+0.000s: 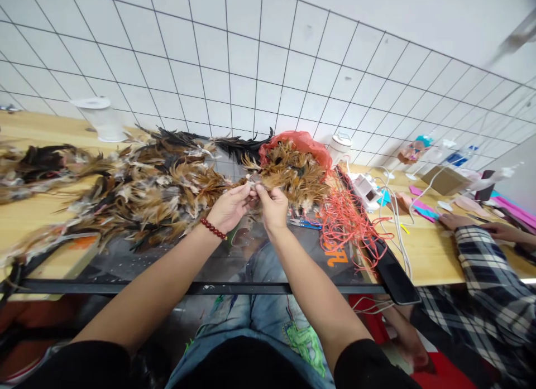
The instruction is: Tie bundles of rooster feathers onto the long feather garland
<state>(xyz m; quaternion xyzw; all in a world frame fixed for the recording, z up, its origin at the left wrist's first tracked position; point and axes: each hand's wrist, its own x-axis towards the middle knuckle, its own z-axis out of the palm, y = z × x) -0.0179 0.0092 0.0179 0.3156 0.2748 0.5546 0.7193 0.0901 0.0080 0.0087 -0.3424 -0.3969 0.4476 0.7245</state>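
My left hand (231,209), with a dark red bead bracelet (213,228) at its wrist, is closed in a pinch at the middle of the view. Right beside it, my right hand (273,207) is pinched too, and the fingertips of both meet. Something small and pale shows between them, too small to name; feathers lie right behind. A large heap of brown and black feathers (167,188) spreads to the left. Behind my right hand, more brown feathers (297,174) lie against a red plastic bag (310,143).
Blue-handled scissors (307,224) and tangled orange-red cord (347,224) lie right of my hands. A phone (396,272) rests at the table's front edge. A white cup (103,121) stands back left. At the right, a person in a plaid sleeve (486,255) works near coloured paper (425,210).
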